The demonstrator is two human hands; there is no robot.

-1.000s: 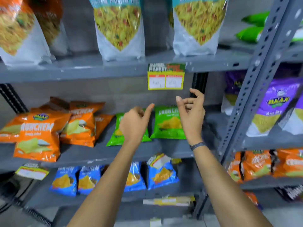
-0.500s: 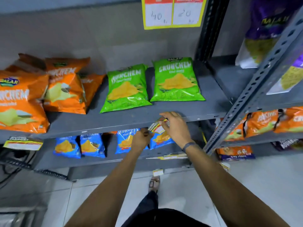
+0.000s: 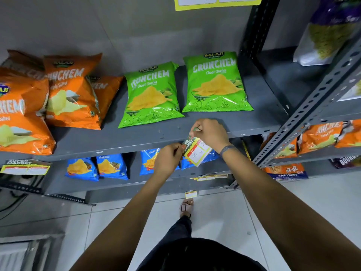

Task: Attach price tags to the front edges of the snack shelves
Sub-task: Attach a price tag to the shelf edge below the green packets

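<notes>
A yellow-bordered price tag (image 3: pixel 196 151) with a "Super Market" header and handwritten numbers hangs tilted at the front edge of the grey middle shelf (image 3: pixel 136 142). My right hand (image 3: pixel 211 133) pinches its top from above, at the shelf lip. My left hand (image 3: pixel 169 159) grips its left edge from below. Two green Crunchem bags (image 3: pixel 214 85) lie on the shelf just behind the tag. Another tag (image 3: pixel 25 167) hangs on the same shelf edge at the far left, and the bottom of a third (image 3: pixel 216 3) shows at the top.
Orange chip bags (image 3: pixel 64 94) fill the shelf's left side, blue bags (image 3: pixel 97 167) the shelf below. A perforated grey upright (image 3: pixel 312 106) stands at the right, with more snack shelves beyond. Loose tags (image 3: pixel 212 177) lie on the lowest shelf, one (image 3: pixel 191 194) by my sandalled foot.
My view and both hands dropped from the upper shelf's tag to the middle shelf edge. Both hands now hold a price tag there, turned so more of its face shows.
</notes>
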